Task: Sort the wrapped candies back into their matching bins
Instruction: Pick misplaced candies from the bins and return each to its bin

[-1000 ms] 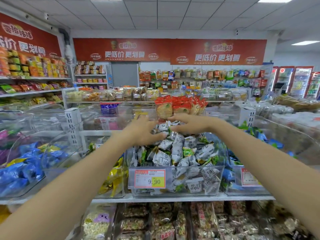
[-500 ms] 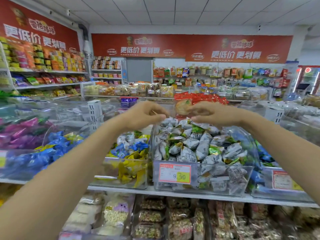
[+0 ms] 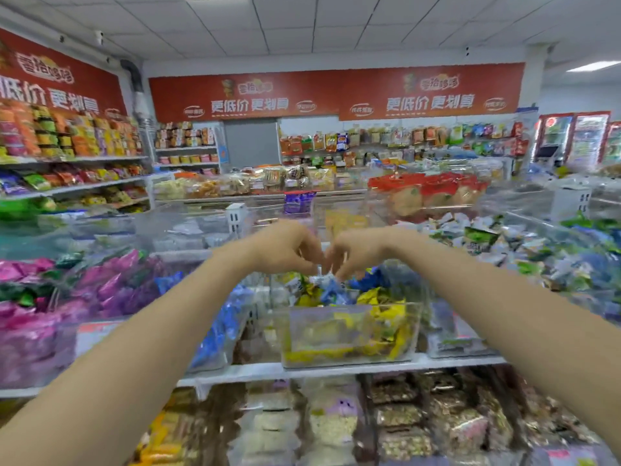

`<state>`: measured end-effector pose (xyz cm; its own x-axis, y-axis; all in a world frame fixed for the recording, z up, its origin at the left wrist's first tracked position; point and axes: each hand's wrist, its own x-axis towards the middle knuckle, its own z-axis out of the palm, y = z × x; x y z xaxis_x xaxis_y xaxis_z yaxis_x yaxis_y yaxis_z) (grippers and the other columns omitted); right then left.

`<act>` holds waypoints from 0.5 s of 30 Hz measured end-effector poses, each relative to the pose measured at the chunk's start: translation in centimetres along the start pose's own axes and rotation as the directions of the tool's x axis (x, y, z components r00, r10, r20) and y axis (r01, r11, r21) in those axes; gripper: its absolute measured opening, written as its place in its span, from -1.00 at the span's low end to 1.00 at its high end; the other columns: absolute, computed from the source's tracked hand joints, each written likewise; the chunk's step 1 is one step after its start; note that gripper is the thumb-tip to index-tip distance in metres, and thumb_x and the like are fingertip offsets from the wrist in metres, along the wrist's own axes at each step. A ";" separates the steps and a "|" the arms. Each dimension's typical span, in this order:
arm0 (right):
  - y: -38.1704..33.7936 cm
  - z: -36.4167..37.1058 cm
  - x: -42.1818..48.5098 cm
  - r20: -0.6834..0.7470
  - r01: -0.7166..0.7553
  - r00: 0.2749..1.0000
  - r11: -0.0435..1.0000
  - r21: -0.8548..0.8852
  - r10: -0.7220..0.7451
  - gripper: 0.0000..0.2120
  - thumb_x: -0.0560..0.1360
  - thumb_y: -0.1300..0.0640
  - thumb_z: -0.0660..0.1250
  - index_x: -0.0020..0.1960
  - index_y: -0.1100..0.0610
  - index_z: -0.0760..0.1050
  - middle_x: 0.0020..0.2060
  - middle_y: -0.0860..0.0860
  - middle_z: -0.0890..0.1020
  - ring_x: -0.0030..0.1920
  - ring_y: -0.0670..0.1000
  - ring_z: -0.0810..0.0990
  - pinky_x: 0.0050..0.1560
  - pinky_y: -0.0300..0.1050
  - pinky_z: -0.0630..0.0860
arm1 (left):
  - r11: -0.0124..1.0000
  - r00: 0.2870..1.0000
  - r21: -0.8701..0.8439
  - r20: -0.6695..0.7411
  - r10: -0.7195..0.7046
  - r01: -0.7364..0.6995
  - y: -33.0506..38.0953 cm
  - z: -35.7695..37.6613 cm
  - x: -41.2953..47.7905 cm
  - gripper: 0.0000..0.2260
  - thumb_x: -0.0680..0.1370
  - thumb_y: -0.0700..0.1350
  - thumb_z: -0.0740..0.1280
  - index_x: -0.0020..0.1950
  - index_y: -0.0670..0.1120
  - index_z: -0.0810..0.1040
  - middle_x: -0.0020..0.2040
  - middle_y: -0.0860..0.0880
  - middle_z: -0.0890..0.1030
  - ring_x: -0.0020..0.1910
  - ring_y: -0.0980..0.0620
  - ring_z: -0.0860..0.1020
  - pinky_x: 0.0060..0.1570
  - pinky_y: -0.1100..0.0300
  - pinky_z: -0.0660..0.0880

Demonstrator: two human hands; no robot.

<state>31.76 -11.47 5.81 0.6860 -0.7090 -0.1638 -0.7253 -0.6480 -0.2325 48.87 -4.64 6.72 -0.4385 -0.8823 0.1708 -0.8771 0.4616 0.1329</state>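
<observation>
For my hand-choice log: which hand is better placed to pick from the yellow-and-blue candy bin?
Probably right: fingers of the right hand point down, nearly touching the top candies in the bin; the left hand curls higher.

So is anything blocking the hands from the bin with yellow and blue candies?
Nothing visible does. The left hand and right hand hang fingertip to fingertip just above the clear bin, whose top is open. Only its own heaped candies lie below. Whether they hold anything is blurred.

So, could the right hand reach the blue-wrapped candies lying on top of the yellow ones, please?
Probably yes: the right hand hovers just above the blue-wrapped candies, the clear bin is open-topped, and nothing lies between.
</observation>
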 end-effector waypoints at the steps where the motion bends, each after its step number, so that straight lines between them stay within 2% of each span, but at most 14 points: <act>1: -0.1 0.6 0.7 0.021 -0.026 0.999 1.000 0.005 0.026 -0.71 0.52 0.22 0.39 0.24 0.17 0.55 0.08 0.12 0.65 -0.37 -0.23 0.57 -0.21 -0.24 0.56 | 0.999 0.999 -0.007 0.011 0.033 -0.033 -0.3 0.0 0.1 -0.84 0.49 -0.12 0.45 0.06 -0.05 0.67 -0.05 -0.03 0.70 -0.19 0.14 0.56 -0.12 0.26 0.50; 2: -0.2 1.1 1.0 0.024 -0.046 0.999 0.999 0.011 0.046 -0.73 0.50 0.21 0.42 0.20 0.16 0.58 0.01 0.10 0.67 -0.38 -0.22 0.55 -0.22 -0.25 0.54 | 0.998 0.998 -0.026 0.018 0.061 -0.061 -0.6 0.1 0.2 -0.84 0.49 -0.12 0.45 0.07 -0.05 0.67 -0.05 -0.03 0.70 -0.19 0.14 0.57 -0.14 0.29 0.49; 4: -0.3 1.5 0.9 0.005 -0.078 0.997 0.997 0.022 0.078 -0.85 0.45 0.17 0.47 0.02 0.12 0.64 -0.26 -0.04 0.66 -0.40 -0.20 0.52 -0.26 -0.27 0.49 | 0.991 0.994 -0.078 0.022 0.106 -0.104 -1.5 0.2 0.3 -0.83 0.49 -0.12 0.46 0.08 -0.06 0.67 -0.04 -0.02 0.71 -0.18 0.15 0.58 -0.11 0.33 0.50; 5: -0.3 1.5 0.6 0.001 -0.092 0.996 0.995 0.034 0.092 -0.93 0.44 0.15 0.49 -0.09 0.09 0.63 -0.37 -0.11 0.60 -0.41 -0.21 0.50 -0.29 -0.29 0.46 | 0.988 0.993 -0.098 0.021 0.120 -0.117 -1.8 0.3 0.4 -0.81 0.49 -0.11 0.46 0.09 -0.07 0.66 -0.02 0.00 0.70 -0.15 0.16 0.60 -0.06 0.29 0.53; 7: -0.2 0.9 -0.3 -0.037 -0.093 0.995 0.991 0.099 0.097 -0.91 0.43 0.14 0.50 -0.19 0.06 0.59 -0.47 -0.17 0.55 -0.44 -0.23 0.48 -0.32 -0.29 0.42 | 0.981 0.990 -0.136 0.008 0.140 -0.138 -2.2 0.2 0.5 -0.77 0.49 -0.08 0.45 0.14 -0.06 0.65 0.00 0.01 0.69 -0.08 0.14 0.62 0.05 0.17 0.56; 9: -0.2 -0.2 -1.4 -0.156 -0.054 0.984 0.976 0.213 0.089 -0.93 0.45 0.15 0.48 -0.18 0.11 0.60 -0.48 -0.19 0.56 -0.44 -0.24 0.46 -0.33 -0.30 0.40 | 0.972 0.989 -0.181 -0.035 0.145 -0.149 -2.6 0.1 0.7 -0.65 0.49 -0.01 0.46 0.23 -0.08 0.59 0.04 0.00 0.67 -0.02 0.10 0.63 0.09 0.12 0.56; 11: -0.6 -1.6 -2.9 -0.278 0.012 0.958 0.955 0.298 0.074 -0.90 0.47 0.14 0.45 -0.12 0.18 0.62 -0.39 -0.12 0.58 -0.38 -0.19 0.48 -0.31 -0.32 0.42 | 0.957 0.989 -0.255 -0.090 0.120 -0.139 -2.8 -0.1 0.9 -0.53 0.47 0.09 0.45 0.31 -0.09 0.53 0.06 0.02 0.64 -0.01 0.12 0.61 0.09 0.14 0.56; 12: -1.0 -2.3 -3.6 -0.323 0.050 0.944 0.942 0.332 0.064 -0.88 0.47 0.14 0.45 -0.10 0.21 0.62 -0.34 -0.05 0.59 -0.34 -0.15 0.50 -0.28 -0.31 0.44 | 0.945 0.987 -0.296 -0.114 0.111 -0.141 -2.8 -0.2 1.0 -0.54 0.46 0.13 0.44 0.28 -0.05 0.53 0.00 0.05 0.63 -0.07 0.17 0.60 0.03 0.21 0.55; 14: -1.7 -3.2 -4.5 -0.384 0.127 0.922 0.906 0.403 0.042 -0.84 0.48 0.13 0.44 -0.07 0.24 0.62 -0.29 0.03 0.61 -0.26 -0.07 0.55 -0.19 -0.25 0.51 | 0.914 0.984 -0.375 -0.134 0.114 -0.157 -2.5 -0.2 1.0 -0.71 0.47 0.13 0.43 0.10 0.01 0.59 -0.22 0.04 0.60 -0.30 0.22 0.54 -0.21 0.34 0.46; 15: -1.9 -3.5 -4.6 -0.407 0.154 0.913 0.892 0.425 0.037 -0.83 0.49 0.14 0.43 -0.06 0.25 0.61 -0.27 0.06 0.63 -0.24 -0.04 0.58 -0.16 -0.22 0.53 | 0.886 0.984 -0.436 -0.144 0.108 -0.161 -2.3 -0.2 1.1 -0.75 0.49 0.08 0.43 0.03 -0.07 0.62 -0.29 0.01 0.59 -0.37 0.20 0.53 -0.29 0.35 0.43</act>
<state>29.74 -7.98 10.32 0.5754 -0.7841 0.2324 -0.5165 -0.5687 -0.6402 50.46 -6.70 6.80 -0.4977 -0.8050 0.3229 -0.6208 0.5906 0.5155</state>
